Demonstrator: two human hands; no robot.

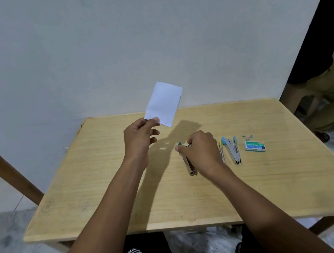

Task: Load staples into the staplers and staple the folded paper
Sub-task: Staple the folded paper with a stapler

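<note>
Left hand (pixel 141 138): thumb and fingers pinch the lower corner of the folded paper (pixel 164 104), held up above the table (pixel 104 182).
Paper: light and limp; it probably bends, so a hold near the stapled edge is better.
Right hand (pixel 201 151): fingers curled around the front part of a stapler (pixel 188 165) that lies on the table.
Stapler: metal, stiff, likely somewhat slippery; take it at the middle.
Further right: two staplers (pixel 232 148), staple box (pixel 255 146).
</note>
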